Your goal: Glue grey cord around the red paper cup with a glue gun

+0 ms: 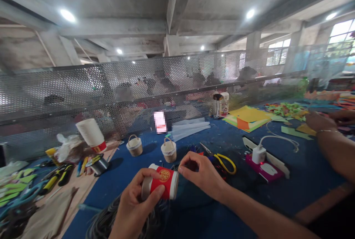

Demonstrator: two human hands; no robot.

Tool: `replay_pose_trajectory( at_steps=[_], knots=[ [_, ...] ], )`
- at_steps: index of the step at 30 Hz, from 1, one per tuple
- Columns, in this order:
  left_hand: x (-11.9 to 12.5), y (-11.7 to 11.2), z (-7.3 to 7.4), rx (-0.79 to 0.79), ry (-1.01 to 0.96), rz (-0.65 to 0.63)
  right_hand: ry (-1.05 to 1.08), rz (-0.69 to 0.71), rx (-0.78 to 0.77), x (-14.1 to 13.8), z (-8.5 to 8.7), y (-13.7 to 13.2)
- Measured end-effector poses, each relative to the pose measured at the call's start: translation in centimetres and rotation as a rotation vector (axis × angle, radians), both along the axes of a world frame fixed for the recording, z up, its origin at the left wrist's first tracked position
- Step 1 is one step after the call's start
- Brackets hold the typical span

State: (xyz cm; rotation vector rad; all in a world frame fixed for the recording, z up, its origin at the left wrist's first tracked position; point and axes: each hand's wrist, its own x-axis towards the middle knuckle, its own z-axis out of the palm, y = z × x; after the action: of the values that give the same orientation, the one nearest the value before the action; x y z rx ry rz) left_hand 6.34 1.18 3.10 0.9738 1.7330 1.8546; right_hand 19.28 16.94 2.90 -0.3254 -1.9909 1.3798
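Note:
My left hand [138, 194] is wrapped round a paper cup [165, 178], tilted on its side with its rim to the right. The cup is red and white with a gold emblem, and its lower end has a brown band. Thumb and forefinger of my right hand [201, 172] are pinched together beside the rim; whatever is between them is too small to make out. Beyond the cup stand two little buckets, one on the left [134, 147] and one nearer the middle [169, 151], each with a looped handle. Grey wire [107, 219] lies coiled beneath my left hand.
Yellow-handled scissors [224, 163] and a purple power strip [263, 167] with a white charger lie to the right. Stacked paper cups [91, 134], a wire spool [97, 164] and pliers [52, 179] are on the left. A co-worker's arm [330, 146] reaches in over coloured paper [248, 115].

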Motion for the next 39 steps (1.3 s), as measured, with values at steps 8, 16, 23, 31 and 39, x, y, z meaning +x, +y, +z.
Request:
replay_pose_trajectory(
  at_steps=[8, 16, 23, 31, 39],
  knots=[
    [0.06, -0.05, 0.19, 0.007, -0.040, -0.003, -0.010, 0.045, -0.059, -0.08, -0.28, 0.27],
    [0.13, 0.04, 0.36, 0.030, -0.088, -0.020, 0.014, 0.112, -0.142, -0.39, -0.62, 0.64],
    [0.14, 0.08, 0.26, 0.043, -0.109, 0.009, 0.009, 0.136, -0.196, -0.47, -0.90, 0.88],
    [-0.26, -0.03, 0.07, 0.042, -0.090, -0.001, -0.023, 0.142, -0.257, -0.51, -0.83, 0.78],
    [-0.43, -0.08, -0.03, 0.048, -0.117, -0.013, -0.018, 0.140, -0.279, -0.52, -0.76, 0.62]
  ],
)
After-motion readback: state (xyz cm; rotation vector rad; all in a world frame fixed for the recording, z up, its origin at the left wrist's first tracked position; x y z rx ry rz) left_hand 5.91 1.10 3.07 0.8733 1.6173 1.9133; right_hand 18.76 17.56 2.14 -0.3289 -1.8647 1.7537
